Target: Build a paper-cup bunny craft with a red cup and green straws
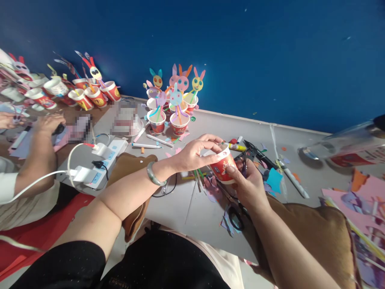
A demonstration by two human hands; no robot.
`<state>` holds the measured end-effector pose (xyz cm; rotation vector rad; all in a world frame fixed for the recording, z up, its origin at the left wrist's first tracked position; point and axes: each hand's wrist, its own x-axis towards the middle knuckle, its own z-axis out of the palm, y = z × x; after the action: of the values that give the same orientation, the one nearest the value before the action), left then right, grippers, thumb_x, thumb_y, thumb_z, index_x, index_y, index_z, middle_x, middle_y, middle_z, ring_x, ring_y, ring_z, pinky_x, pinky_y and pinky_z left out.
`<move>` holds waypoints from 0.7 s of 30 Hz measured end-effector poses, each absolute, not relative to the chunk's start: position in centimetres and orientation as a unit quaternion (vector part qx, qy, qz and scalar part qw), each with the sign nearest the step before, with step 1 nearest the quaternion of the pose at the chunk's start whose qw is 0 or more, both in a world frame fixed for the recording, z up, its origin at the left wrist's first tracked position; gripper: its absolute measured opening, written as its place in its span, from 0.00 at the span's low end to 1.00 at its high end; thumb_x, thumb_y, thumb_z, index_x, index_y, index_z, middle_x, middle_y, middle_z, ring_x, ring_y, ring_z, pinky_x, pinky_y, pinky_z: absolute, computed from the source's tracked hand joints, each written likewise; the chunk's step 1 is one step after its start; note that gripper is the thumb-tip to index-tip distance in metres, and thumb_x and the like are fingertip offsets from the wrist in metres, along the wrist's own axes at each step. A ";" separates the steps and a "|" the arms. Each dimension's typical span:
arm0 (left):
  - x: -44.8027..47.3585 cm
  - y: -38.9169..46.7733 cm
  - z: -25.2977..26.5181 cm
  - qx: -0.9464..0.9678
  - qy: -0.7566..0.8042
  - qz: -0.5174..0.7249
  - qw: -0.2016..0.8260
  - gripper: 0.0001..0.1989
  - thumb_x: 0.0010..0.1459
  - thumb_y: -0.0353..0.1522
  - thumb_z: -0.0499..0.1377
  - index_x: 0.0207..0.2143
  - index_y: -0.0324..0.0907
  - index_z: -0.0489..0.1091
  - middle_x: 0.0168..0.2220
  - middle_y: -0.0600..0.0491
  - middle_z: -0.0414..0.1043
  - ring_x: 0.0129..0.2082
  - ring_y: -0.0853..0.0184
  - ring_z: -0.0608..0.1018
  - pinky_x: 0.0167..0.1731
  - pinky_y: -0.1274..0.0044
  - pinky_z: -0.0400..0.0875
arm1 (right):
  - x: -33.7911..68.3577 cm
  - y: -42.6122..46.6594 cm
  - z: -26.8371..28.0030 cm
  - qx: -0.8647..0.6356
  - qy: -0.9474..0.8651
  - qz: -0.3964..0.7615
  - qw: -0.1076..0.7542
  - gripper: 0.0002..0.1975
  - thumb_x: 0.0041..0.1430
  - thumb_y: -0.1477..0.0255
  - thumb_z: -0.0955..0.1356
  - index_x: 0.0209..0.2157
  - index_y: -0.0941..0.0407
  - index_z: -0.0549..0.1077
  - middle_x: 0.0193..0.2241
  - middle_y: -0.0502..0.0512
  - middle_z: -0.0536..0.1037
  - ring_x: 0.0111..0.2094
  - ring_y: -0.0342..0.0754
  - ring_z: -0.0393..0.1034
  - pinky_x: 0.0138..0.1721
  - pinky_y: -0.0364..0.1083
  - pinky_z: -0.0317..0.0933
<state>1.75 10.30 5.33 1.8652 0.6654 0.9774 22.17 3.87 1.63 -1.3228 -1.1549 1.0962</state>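
Observation:
A red and white paper cup point(221, 166) is held tilted above the table, between my two hands. My left hand point(200, 154), with a bangle at the wrist, grips its white rim from the left. From the right, my right hand point(251, 182) has its thumb pressed on the red side; its other fingers are partly hidden. A dark slim item shows by those fingers, but I cannot make out whether they hold it. Below lie black-handled scissors point(236, 218), a pink paper rabbit shape point(212, 188) and paper scraps.
Finished cups with paper rabbit heads point(179, 124) stand by the blue wall. Markers point(146, 146), a yellow glue-like tube point(237, 147) and a black tool point(260, 154) lie around. A power strip point(110, 162) sits left, near another person's hand point(49, 122). A clear container point(355, 146) is right.

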 end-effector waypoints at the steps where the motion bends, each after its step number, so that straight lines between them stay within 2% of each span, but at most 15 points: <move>1: 1.7 10.3 5.3 0.757 0.265 0.387 0.455 0.09 0.61 0.37 0.62 0.39 0.40 0.75 0.57 0.41 0.69 0.59 0.60 0.73 0.62 0.65 0.65 | 22.0 3.8 1.7 -0.548 -0.483 0.457 0.508 0.24 0.51 0.55 0.76 0.30 0.52 0.61 0.21 0.42 0.62 0.19 0.40 0.56 0.19 0.41 0.53; 4: 1.5 10.0 5.8 0.762 0.243 0.358 0.482 0.08 0.64 0.36 0.58 0.37 0.40 0.73 0.62 0.40 0.65 0.62 0.60 0.70 0.63 0.65 0.64 | 21.7 3.4 1.8 -0.552 -0.502 0.461 0.481 0.24 0.52 0.52 0.75 0.30 0.53 0.61 0.21 0.43 0.63 0.20 0.40 0.55 0.20 0.41 0.53; 6: 1.5 9.8 6.2 0.763 0.221 0.338 0.505 0.09 0.65 0.34 0.55 0.35 0.40 0.71 0.63 0.41 0.66 0.63 0.60 0.70 0.63 0.66 0.64 | 21.5 3.3 2.0 -0.553 -0.528 0.451 0.460 0.25 0.53 0.50 0.74 0.29 0.53 0.62 0.22 0.44 0.64 0.21 0.41 0.56 0.21 0.42 0.54; 11: 1.4 9.9 6.2 0.781 0.214 0.315 0.495 0.09 0.66 0.34 0.54 0.34 0.40 0.71 0.54 0.43 0.72 0.58 0.62 0.73 0.60 0.68 0.67 | 21.4 3.4 2.1 -0.540 -0.623 0.380 0.420 0.26 0.55 0.46 0.71 0.29 0.54 0.64 0.22 0.46 0.65 0.24 0.43 0.58 0.24 0.43 0.56; 14: 1.6 10.1 5.6 0.791 0.216 0.330 0.469 0.10 0.66 0.36 0.53 0.37 0.40 0.70 0.49 0.43 0.72 0.54 0.63 0.74 0.56 0.69 0.69 | 21.8 3.5 1.7 -0.552 -0.654 0.289 0.429 0.25 0.58 0.44 0.67 0.31 0.54 0.66 0.23 0.48 0.69 0.24 0.44 0.62 0.25 0.44 0.58; 18: 1.8 10.1 5.2 0.797 0.214 0.355 0.440 0.10 0.67 0.36 0.52 0.38 0.40 0.69 0.48 0.43 0.71 0.52 0.63 0.74 0.56 0.70 0.68 | 22.2 3.4 1.5 -0.549 -0.693 0.165 0.438 0.19 0.67 0.53 0.63 0.40 0.55 0.71 0.36 0.58 0.79 0.34 0.51 0.73 0.33 0.48 0.66; 21: 1.9 10.1 5.1 0.805 0.215 0.360 0.419 0.09 0.67 0.36 0.52 0.38 0.41 0.68 0.48 0.43 0.70 0.51 0.63 0.74 0.54 0.70 0.69 | 22.3 3.3 1.8 -0.530 -0.719 0.116 0.435 0.13 0.68 0.60 0.64 0.43 0.54 0.72 0.43 0.61 0.80 0.41 0.53 0.76 0.38 0.50 0.69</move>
<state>1.90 10.06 5.09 2.0182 0.5396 0.9034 22.29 3.27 1.75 -1.3181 -1.7890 0.2893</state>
